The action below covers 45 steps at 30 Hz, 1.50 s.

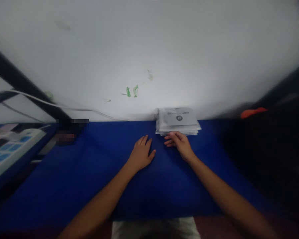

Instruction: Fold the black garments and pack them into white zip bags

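Observation:
A stack of white printed packets [180,120] lies against the wall at the back of the blue table [94,186]. Dark lettering and a round logo show on the top one. My right hand [180,144] is at the front edge of the stack, fingers loosely curved and apart, holding nothing that I can see; whether it touches the packets I cannot tell. To its left, my left hand [141,152] rests flat on the blue surface with fingers and thumb spread, nothing in it.
A white cable [89,110] runs along the wall at the left. A pale tray with blue compartments [12,147] stands far left. A blurred dark patch [67,134] sits at the back left. On the right are a large black mass [269,159] and an orange item [253,113].

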Available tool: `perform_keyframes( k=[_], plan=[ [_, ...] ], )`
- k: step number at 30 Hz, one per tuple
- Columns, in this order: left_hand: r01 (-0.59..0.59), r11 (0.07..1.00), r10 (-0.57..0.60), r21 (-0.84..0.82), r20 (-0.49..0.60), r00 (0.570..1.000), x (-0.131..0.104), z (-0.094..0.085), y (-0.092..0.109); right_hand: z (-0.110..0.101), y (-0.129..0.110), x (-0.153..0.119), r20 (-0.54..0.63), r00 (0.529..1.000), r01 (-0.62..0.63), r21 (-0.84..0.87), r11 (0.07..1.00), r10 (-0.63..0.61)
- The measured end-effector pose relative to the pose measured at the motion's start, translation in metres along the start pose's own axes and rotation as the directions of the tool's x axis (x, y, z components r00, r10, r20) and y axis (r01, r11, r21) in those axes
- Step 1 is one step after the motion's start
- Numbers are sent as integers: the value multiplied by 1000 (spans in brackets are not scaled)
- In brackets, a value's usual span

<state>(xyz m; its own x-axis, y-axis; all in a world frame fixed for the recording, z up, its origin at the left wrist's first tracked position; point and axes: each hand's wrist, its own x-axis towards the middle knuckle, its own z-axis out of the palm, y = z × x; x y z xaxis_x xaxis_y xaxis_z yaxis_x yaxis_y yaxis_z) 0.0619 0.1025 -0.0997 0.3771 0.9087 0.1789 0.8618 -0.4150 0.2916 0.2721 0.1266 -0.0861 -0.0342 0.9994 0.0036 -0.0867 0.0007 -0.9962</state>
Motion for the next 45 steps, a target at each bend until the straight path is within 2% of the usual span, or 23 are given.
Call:
perform_keyframes(
  k=[2,5,12,14,18,20,22,24,25,28,29,30,31,32,34,35,37,39,41,45],
  plan=[
    [4,1000,-4,-2,3,1000,0,0,0,-1,-4,2,-23,997,-72,198,978,78],
    [13,1000,-13,-5,7,1000,0,0,0,-5,-11,3,-49,992,-92,366,926,118],
    [14,999,-14,-34,-2,1000,0,1,-1,-14,-11,9,-173,977,-35,446,894,125],
    [19,999,-18,-27,14,1000,0,0,-1,-15,-11,11,-225,971,27,440,898,81],
    [-9,997,10,-71,22,1000,0,-7,-3,-16,-17,11,-308,947,220,410,885,-92],
    [-21,987,19,-157,-11,1000,2,-13,-6,-19,-21,9,-276,947,266,387,883,-165],
    [-4,956,-18,-292,-71,997,6,-19,-10,-25,-25,5,-190,964,241,332,912,-185],
    [58,868,-130,-493,-113,985,10,-26,-15,-31,-28,-2,-112,983,172,243,955,-149],
    [98,782,-207,-615,-108,972,12,-29,-18,-32,-29,-6,-84,989,136,195,971,-122],
    [191,428,-392,-883,10,920,17,-36,-22,-27,-31,-20,34,999,6,99,995,-9],
    [202,344,-409,-917,47,912,17,-38,-21,-22,-31,-24,106,993,-66,87,994,57],
    [207,301,-404,-931,72,912,17,-39,-20,-16,-31,-28,188,973,-155,85,984,137],
    [209,296,-385,-932,83,919,16,-41,-18,-9,-31,-32,269,938,-251,91,964,219],
    [209,330,-348,-921,88,933,15,-42,-16,-2,-30,-34,346,892,-344,96,934,293],
    [194,496,-241,-846,81,967,11,-43,-11,9,-29,-38,456,809,-456,89,886,371],
    [171,603,-183,-779,74,980,9,-43,-10,12,-29,-39,489,787,-464,70,883,375],
    [113,777,-84,-619,75,994,7,-42,-8,16,-27,-38,530,773,-411,-3,912,349],
    [74,846,-36,-527,83,996,5,-41,-7,16,-26,-36,552,773,-324,-80,943,312],
    [59,859,-8,-508,102,995,4,-38,-5,17,-23,-34,542,788,-275,-113,955,291],
    [14,866,73,-500,156,985,1,-33,4,21,-17,-30,387,892,-189,-150,970,234]
  ],
)
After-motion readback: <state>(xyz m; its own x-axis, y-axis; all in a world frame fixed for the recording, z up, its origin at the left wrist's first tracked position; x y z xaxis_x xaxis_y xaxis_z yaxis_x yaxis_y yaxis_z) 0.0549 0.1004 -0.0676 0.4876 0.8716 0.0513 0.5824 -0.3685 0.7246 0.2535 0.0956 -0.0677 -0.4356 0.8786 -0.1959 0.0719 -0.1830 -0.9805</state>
